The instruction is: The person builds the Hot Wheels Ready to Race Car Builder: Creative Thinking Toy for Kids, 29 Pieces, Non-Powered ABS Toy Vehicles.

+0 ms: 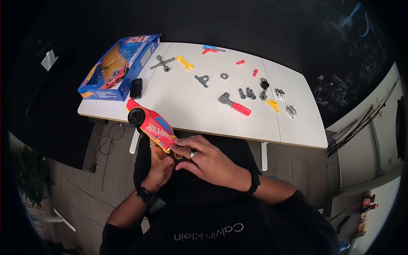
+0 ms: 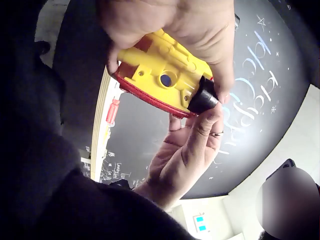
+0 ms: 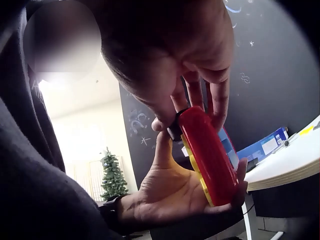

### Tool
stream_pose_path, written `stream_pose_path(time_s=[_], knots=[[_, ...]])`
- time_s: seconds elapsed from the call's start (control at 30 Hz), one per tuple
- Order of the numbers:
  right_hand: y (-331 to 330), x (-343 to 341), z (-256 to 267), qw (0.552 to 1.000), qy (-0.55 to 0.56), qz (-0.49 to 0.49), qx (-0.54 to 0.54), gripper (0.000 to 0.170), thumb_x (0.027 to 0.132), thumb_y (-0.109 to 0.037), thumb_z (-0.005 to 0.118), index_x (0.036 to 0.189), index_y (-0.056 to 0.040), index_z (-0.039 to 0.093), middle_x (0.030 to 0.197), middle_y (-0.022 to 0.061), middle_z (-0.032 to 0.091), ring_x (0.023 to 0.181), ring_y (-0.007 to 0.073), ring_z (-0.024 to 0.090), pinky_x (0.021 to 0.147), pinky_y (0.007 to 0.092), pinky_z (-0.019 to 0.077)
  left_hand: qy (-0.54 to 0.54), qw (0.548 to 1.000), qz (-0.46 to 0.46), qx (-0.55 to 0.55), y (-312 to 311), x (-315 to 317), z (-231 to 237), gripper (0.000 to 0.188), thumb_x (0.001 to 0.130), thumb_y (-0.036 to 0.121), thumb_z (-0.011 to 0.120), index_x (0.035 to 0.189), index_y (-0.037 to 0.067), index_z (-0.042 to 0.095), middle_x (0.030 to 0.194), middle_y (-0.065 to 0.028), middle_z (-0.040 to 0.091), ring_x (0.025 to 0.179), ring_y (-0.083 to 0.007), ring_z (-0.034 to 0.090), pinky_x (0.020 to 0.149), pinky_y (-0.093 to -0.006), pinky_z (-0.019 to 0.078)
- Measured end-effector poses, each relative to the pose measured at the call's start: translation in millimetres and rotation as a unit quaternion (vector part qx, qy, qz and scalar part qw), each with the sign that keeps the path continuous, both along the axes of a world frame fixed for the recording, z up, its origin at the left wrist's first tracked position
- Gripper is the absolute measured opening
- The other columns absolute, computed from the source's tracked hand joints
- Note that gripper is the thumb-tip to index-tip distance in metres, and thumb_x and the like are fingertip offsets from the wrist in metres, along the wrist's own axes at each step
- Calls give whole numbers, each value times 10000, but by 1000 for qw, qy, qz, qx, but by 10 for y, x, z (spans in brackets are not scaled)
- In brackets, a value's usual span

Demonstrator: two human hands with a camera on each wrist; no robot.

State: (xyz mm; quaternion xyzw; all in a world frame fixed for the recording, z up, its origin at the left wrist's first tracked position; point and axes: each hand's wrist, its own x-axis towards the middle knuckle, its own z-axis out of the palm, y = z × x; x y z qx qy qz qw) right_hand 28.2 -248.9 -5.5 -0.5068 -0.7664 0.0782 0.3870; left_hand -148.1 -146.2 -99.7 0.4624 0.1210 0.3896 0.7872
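A red and yellow toy car (image 1: 158,128) is held above the wearer's lap, off the table's near edge. My left hand (image 1: 159,171) grips it from below; in the left wrist view this hand (image 2: 172,30) spans the yellow underside (image 2: 167,70). At the car's near end, my right hand (image 1: 214,165) has its fingers on the body and its thumb by a black wheel (image 2: 204,97). The right wrist view shows the right thumb beside that wheel (image 3: 175,129) and fingers behind the red body (image 3: 207,150). Another black wheel (image 1: 136,117) is on the far end.
On the white table (image 1: 187,114) lie a blue toy box (image 1: 146,59), black object (image 1: 136,88), grey cross-shaped piece (image 1: 162,63), yellow wrench (image 1: 185,63), blue-red tool (image 1: 212,49), grey bracket (image 1: 203,80), red-handled hammer (image 1: 241,109) and several small parts.
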Motion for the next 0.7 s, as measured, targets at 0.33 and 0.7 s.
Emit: stream_pose_path(time_s=[0.33,0.7], knots=[[180,842,376,994,53,-9,-95,460,918,-329,824,1285,-75,710,1181,139,724,1095,265,704,942,374,560,-30,999,-34,-25,123,10,-41,1158,785,451,927,1633,135,206,1653,-68,326,1439,-287,482,1094,-642,515],[2185,3164,-516,949,-213,-207,-109,363,868,-98,791,1221,-31,735,1160,185,753,1109,348,717,983,417,563,-52,996,-64,-37,191,49,-48,1244,750,411,965,1647,162,139,1690,-56,268,1462,-290,457,1086,-697,502]])
